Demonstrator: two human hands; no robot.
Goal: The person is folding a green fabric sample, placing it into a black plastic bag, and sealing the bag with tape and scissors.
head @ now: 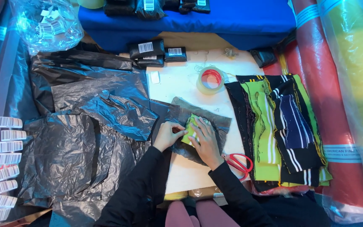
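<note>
Head view: left hand (169, 133) pinching edge of black bag (198, 122) on desk (181, 80), fingers curled shut on plastic. Right hand (205, 141) flat, fingers spread, pressing green cloth (191, 130) inside bag at desk centre. Red scissors (239, 163) just beside right wrist. Tape roll (210, 80) above. Striped fabric stack (280, 126) to right; loose black sheets (93, 122) left.

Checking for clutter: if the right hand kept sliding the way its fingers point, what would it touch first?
The right hand points up-left across the green striped cloth. Past that cloth it would probably meet the black plastic sheet underneath first.
</note>
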